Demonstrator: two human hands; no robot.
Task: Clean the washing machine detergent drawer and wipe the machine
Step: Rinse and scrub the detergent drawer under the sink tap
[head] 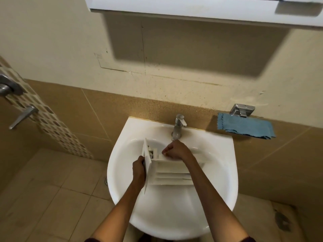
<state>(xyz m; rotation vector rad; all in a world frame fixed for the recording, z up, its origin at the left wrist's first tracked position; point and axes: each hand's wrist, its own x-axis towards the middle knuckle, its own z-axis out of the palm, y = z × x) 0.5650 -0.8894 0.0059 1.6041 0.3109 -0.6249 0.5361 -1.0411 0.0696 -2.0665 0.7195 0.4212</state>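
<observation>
We hold the drawer [170,172] inside the bowl of the sink [174,215], lying crosswise near the middle, with its flat front panel turned toward the sink's left side and its ribbed compartments running toward the sink's right. Our left hand [139,169] grips that front panel, fingers wrapped round its edge from the left side of the bowl. Our right hand [175,151] sits on the part of the drawer nearest the back of the sink. Its fingers are curled tight and touch the small compartment just behind the panel. We cannot tell whether they pinch a piece of the drawer, hold something small, or only press there.

The tap [179,126] stands on the sink's back rim, and our right hand is just below its spout. To the right of the sink a blue cloth [244,126] hangs on the tiled wall under a metal holder [242,110]. Above the sink, high on the wall, hangs a white cabinet [192,7]. Just beside the sink's left edge a floor drain [106,180] shows, and well to the left of the sink a metal door handle [22,117] sticks out.
</observation>
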